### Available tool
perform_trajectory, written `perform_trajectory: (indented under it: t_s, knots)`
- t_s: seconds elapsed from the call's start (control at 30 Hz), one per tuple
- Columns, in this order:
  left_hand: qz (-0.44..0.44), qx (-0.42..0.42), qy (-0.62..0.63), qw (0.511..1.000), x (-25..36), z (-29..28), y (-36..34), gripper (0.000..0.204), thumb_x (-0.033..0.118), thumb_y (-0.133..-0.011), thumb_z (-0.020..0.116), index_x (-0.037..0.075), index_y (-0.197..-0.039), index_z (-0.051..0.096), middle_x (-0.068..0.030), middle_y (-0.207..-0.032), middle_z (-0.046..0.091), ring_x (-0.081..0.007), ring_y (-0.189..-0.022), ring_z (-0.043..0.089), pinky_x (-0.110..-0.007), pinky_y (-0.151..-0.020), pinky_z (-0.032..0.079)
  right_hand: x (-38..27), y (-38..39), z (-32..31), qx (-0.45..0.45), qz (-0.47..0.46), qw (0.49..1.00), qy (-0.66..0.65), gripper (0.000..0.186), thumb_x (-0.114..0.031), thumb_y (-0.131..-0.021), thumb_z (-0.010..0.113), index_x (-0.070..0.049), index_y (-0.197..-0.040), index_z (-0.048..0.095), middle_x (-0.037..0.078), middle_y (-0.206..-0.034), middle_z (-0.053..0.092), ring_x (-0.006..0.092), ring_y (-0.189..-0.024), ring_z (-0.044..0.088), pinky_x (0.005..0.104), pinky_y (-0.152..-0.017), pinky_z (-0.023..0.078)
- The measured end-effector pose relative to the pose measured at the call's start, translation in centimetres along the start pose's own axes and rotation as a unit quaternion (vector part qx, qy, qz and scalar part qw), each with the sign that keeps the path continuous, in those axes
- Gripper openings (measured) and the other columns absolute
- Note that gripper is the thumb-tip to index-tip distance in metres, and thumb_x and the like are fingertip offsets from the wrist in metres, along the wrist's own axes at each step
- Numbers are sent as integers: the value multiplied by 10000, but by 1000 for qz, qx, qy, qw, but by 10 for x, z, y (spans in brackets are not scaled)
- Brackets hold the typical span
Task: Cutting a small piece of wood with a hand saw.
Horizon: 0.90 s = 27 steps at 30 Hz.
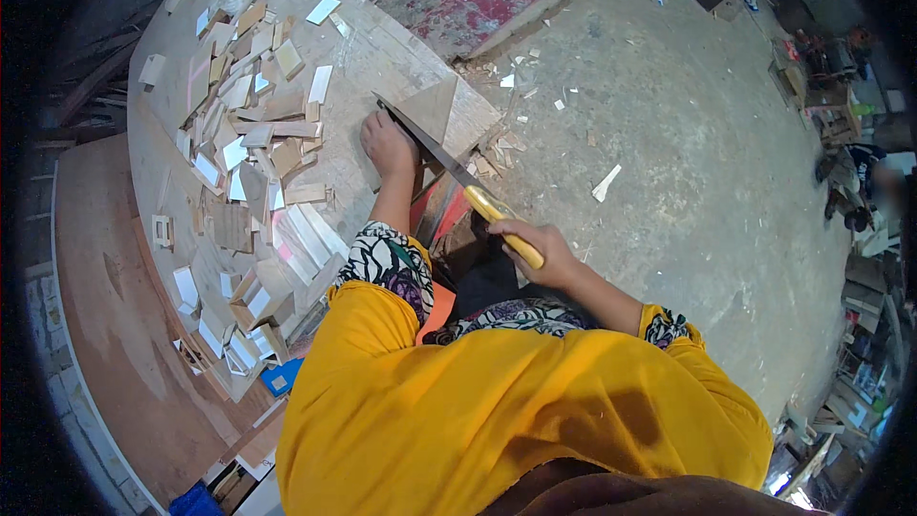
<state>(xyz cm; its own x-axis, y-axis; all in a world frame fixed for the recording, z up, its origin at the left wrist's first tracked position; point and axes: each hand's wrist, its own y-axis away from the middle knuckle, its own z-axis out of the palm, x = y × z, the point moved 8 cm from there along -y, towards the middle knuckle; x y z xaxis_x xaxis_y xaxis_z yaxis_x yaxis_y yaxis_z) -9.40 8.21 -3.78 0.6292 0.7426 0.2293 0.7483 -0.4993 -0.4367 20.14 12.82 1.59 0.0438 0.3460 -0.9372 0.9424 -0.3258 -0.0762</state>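
Note:
My right hand (541, 254) is wrapped round the yellow handle of a handsaw (435, 147). Its dark blade slants up and left across the corner of a wooden worktable (368, 48). Just left of the blade, my left hand (389, 145) presses down with bent fingers on a flat piece of wood. Most of that piece is hidden beneath the hand and the saw. On the other side of the blade, a pale triangular part of the wood (432, 107) shows near the table edge.
Several loose wood offcuts (287, 158), some white-faced, are heaped on the table's left side. A brown board (124, 315) lies beyond them. Wood scraps (605, 182) dot the concrete floor (697, 182) to the right. A blue box (281, 377) sits near my left elbow.

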Motion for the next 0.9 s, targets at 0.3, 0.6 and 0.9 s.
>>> perform_trajectory:
  t_s: [0.3, 0.6, 0.9]
  knots:
    - [-20, -23, -35, 999, 2, 2, -3, 199, 103, -848, 473, 38, -1023, 543, -129, -1142, 536, -306, -1100, 487, -412, -958, 381, 19, 6, 14, 42, -72, 995, 49, 453, -58, -765, 637, -196, -1189, 554, 142, -939, 658, 340, -758, 649, 375, -638, 520]
    - [-64, -43, -65, 995, 1, -1, -3, 214, 121, -867, 454, 63, -1061, 524, -109, -1132, 524, -293, -1098, 487, -407, -949, 380, -8, -8, -4, 60, -24, 998, -7, 358, 1, -789, 614, -132, -1120, 584, 129, -996, 662, 329, -795, 659, 336, -687, 516]
    - [-27, -29, -53, 998, 1, 1, -1, 203, 130, -833, 503, 69, -1024, 539, -110, -1109, 523, -299, -1078, 485, -429, -922, 371, -2, -5, 9, -7, 3, 998, 58, 346, -32, -783, 639, -138, -1109, 590, 137, -932, 660, 311, -753, 660, 332, -664, 513]
